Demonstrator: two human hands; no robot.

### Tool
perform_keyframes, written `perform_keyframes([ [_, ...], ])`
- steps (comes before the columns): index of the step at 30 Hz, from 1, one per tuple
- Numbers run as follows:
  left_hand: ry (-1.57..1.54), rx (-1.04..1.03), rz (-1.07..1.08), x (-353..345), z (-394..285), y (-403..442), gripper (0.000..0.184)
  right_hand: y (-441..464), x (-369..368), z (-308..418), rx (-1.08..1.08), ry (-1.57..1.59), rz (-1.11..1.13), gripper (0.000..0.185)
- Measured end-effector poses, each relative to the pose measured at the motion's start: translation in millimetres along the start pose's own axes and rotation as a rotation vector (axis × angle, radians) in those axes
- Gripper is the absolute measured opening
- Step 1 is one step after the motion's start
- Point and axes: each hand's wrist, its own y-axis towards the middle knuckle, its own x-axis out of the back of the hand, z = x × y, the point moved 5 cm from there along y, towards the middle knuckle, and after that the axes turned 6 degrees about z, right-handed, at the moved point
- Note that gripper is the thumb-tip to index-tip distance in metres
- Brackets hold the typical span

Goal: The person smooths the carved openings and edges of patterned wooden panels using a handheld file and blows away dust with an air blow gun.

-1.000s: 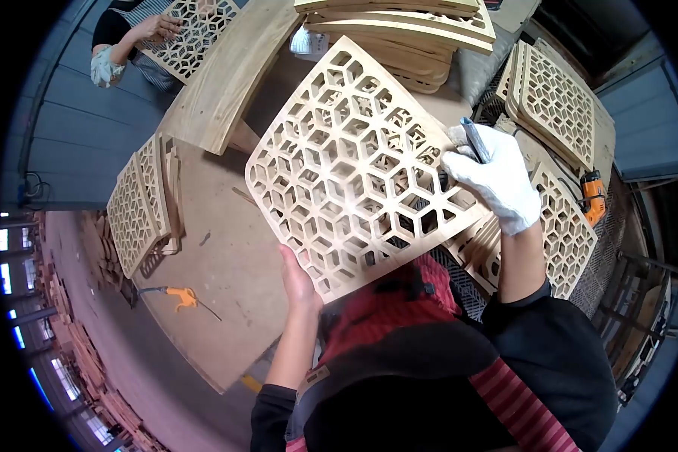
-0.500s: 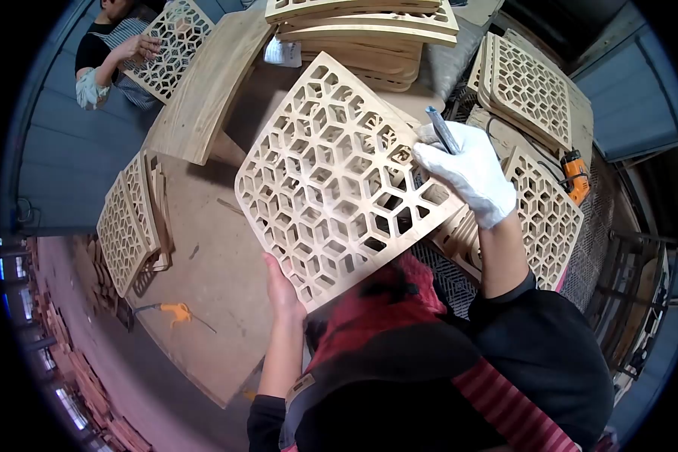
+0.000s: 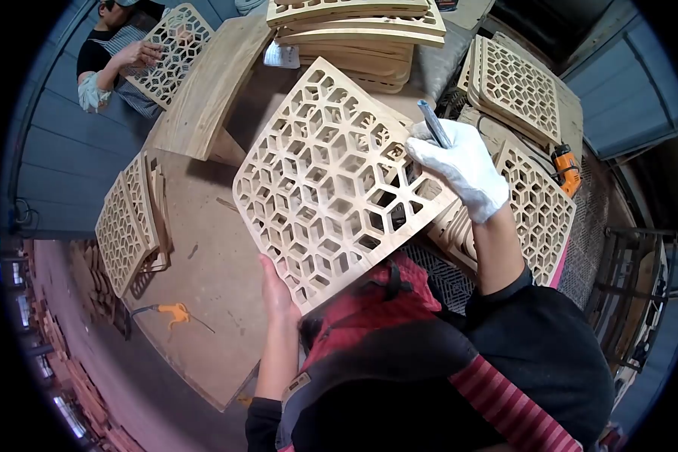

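A pale wooden lattice panel [image 3: 320, 181] with cut-out diamond shapes is held up at a tilt in front of me. My left hand [image 3: 280, 290], bare, grips its lower left edge, with the fingers hidden behind the wood. My right hand [image 3: 467, 164], in a white glove, is closed around a slim blue-grey tool [image 3: 435, 124] that sticks up past the thumb; its exact kind I cannot make out. That hand is at the panel's right edge, over the corner.
Curved panels are stacked [image 3: 358, 34] at the back. More lattice panels stand at left [image 3: 124, 226] and right [image 3: 535, 215]. An orange air blow gun [image 3: 177, 313] lies on the table [image 3: 203, 361]. An orange power tool [image 3: 566, 169] is at right. A co-worker [image 3: 113, 64] holds another panel.
The view has shifted slightly. My right hand and the tool have moved a little left along the panel's edge. My left hand keeps its hold. More of the co-worker's head shows.
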Motion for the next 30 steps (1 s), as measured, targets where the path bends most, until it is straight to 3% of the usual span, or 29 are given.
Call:
perform_keyframes([
  [24,-0.094,0.096,0.019,-22.6,-22.5,-35.2,0.059,2.9,-2.8,-18.3,-0.205,0.533,0.025,0.032],
  [27,-0.099,0.105,0.063,-18.2,-22.9,-33.1,0.060,4.0,-4.1,-18.6,-0.213,0.548,0.031,0.031],
  [30,-0.090,0.135,0.030,-25.5,-27.1,-39.4,0.062,3.1,-9.7,-13.8,-0.218,0.596,0.021,0.018],
])
